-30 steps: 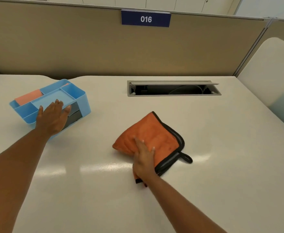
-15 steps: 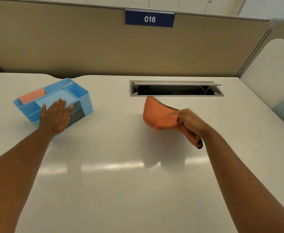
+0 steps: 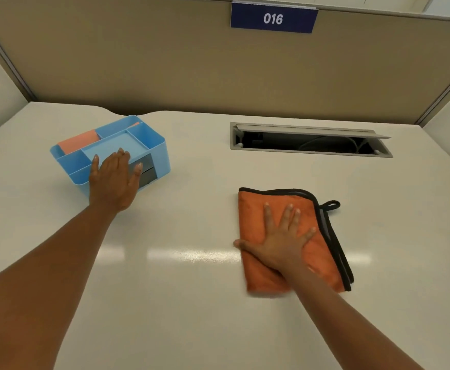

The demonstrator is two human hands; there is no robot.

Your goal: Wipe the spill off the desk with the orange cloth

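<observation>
The orange cloth (image 3: 254, 209), folded and edged in black with a small hanging loop, lies flat on the white desk (image 3: 186, 311) right of centre. My right hand (image 3: 282, 243) presses down on it with palm flat and fingers spread, the thumb at its left edge. My left hand (image 3: 115, 178) rests flat on the near side of a blue desk organiser (image 3: 153, 141) at the left, fingers apart. No spill shows on the glossy desk surface; only light reflections are visible.
An open cable hatch (image 3: 309, 142) is set into the desk behind the cloth. A tan partition (image 3: 165, 62) with a blue "016" sign (image 3: 273, 18) closes off the back. The organiser holds an orange pad (image 3: 78, 141) in a rear compartment.
My right hand lifted the cloth off the desk, carried it toward the hatch, then laid it flat further right and now presses on it. My left hand stayed on the organiser.
</observation>
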